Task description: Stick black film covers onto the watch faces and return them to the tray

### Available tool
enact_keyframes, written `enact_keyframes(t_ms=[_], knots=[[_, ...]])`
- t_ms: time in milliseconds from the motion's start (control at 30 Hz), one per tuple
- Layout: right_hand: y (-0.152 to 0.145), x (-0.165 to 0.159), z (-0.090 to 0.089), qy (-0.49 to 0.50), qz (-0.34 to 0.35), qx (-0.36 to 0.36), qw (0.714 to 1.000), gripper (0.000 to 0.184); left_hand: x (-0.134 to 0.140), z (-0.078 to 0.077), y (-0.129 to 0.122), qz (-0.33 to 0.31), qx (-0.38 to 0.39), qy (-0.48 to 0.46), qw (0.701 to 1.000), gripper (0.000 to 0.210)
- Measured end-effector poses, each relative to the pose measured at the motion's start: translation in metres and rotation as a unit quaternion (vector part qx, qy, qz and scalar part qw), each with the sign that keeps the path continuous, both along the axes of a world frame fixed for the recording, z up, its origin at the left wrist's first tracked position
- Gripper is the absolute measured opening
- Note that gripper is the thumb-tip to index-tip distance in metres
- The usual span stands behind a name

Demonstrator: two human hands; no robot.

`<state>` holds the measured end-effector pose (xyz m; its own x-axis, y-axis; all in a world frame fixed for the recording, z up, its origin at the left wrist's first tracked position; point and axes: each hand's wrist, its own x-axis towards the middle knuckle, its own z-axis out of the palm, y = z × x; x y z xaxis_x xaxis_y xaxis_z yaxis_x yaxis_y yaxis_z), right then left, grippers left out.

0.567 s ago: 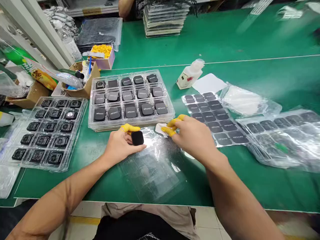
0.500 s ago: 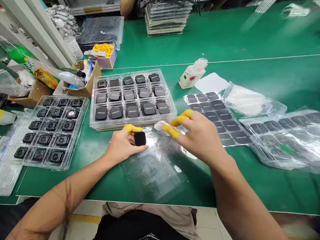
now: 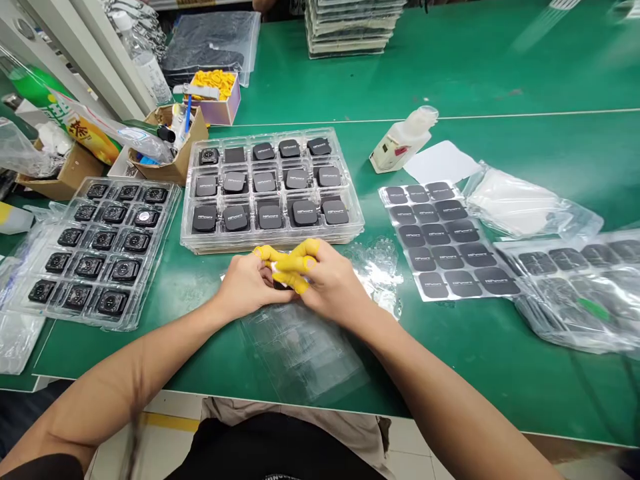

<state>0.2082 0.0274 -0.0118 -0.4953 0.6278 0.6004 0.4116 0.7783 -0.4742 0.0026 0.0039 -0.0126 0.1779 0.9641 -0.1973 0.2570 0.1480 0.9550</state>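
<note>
My left hand (image 3: 246,280), with a yellow finger cot, is closed around a small black square watch body (image 3: 281,285), mostly covered now by my fingers. My right hand (image 3: 325,277), its fingertips also in yellow cots, pinches a white wipe, of which only a bit shows, against the watch body. Under both hands lie clear plastic sheets (image 3: 310,353). Just beyond them stands a stack of clear trays (image 3: 273,241), its top tray filled with black square pieces, many with white lettering. To the left, another clear tray (image 3: 131,320) holds rows of black watch bodies.
A white dispenser bottle (image 3: 400,143) stands beyond my right hand, near white paper (image 3: 440,162). Sheets of black square stickers (image 3: 447,257) and plastic bags (image 3: 560,320) lie to the right. At back left are a box of yellow finger cots (image 3: 227,110) and a cardboard box (image 3: 183,160).
My right hand has moved left with the wipe and now meets the watch body in my left hand. The left hand stays in about the same place.
</note>
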Motion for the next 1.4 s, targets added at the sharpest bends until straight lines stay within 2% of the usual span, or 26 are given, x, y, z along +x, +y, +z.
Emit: enact_keyframes(t_ms=[67,133,200,267,333,400,467,500,567,667,767,867,967,1067,1133,1200,1267,1333,1400], knots=[[-0.002,-0.003,-0.002,0.001,-0.047,-0.008,0.999,0.009,0.000,0.000,0.000,0.001,0.002,0.022,1.000,0.047],[-0.005,-0.008,-0.005,-0.005,-0.041,-0.010,0.999,0.008,0.000,0.000,0.000,-0.004,0.008,0.032,0.999,0.050],[-0.005,-0.011,-0.008,-0.009,-0.023,0.000,1.000,0.010,0.001,0.000,0.000,-0.006,0.009,0.031,0.999,0.042],[-0.003,-0.009,-0.009,-0.021,-0.048,0.007,0.999,0.013,0.002,0.001,0.000,0.000,-0.009,0.021,1.000,0.037],[0.000,-0.001,-0.008,-0.078,-0.118,0.006,0.990,0.013,0.002,0.005,0.002,0.022,-0.040,-0.029,0.999,0.044],[-0.001,0.009,-0.005,-0.144,-0.194,0.014,0.970,0.012,-0.002,0.012,0.006,0.035,-0.064,-0.122,0.990,0.058],[-0.006,0.010,-0.001,-0.151,-0.245,0.058,0.956,0.010,-0.009,0.022,0.011,0.023,-0.065,-0.218,0.974,0.070],[-0.010,0.006,0.001,-0.127,-0.245,0.087,0.957,0.010,-0.014,0.026,0.014,0.012,-0.056,-0.254,0.966,0.074],[-0.017,-0.010,0.003,-0.079,-0.198,0.111,0.971,0.014,-0.026,0.034,0.020,-0.001,-0.023,-0.301,0.953,0.077],[-0.022,-0.041,-0.003,-0.117,-0.123,0.037,0.985,0.024,-0.040,0.039,0.028,0.009,0.034,-0.333,0.942,0.078],[-0.021,-0.056,-0.014,-0.168,-0.120,-0.030,0.978,0.031,-0.047,0.036,0.032,0.012,0.054,-0.340,0.939,0.080],[-0.019,-0.054,-0.019,-0.137,-0.129,-0.085,0.978,0.026,-0.047,0.034,0.031,-0.011,0.048,-0.339,0.940,0.078],[-0.019,-0.047,-0.016,-0.051,-0.131,-0.182,0.973,0.025,-0.043,0.037,0.028,-0.015,0.044,-0.302,0.952,0.076],[-0.020,-0.042,-0.011,0.078,-0.107,-0.268,0.954,0.031,-0.036,0.039,0.021,0.037,0.079,-0.185,0.979,0.071],[-0.020,-0.038,-0.009,0.139,-0.093,-0.290,0.942,0.033,-0.030,0.038,0.016,0.090,0.126,-0.095,0.983,0.068],[-0.020,-0.035,-0.009,0.158,-0.095,-0.272,0.945,0.027,-0.026,0.034,0.012,0.119,0.156,-0.033,0.980,0.066],[-0.019,-0.032,-0.009,0.150,-0.112,-0.215,0.958,0.016,-0.024,0.030,0.011,0.117,0.144,-0.007,0.983,0.065],[-0.017,-0.028,-0.011,0.129,-0.119,-0.148,0.973,0.006,-0.024,0.028,0.011,0.110,0.120,-0.008,0.987,0.066],[-0.015,-0.025,-0.012,0.107,-0.109,-0.092,0.984,0.005,-0.025,0.028,0.011,0.111,0.109,-0.025,0.988,0.067]])
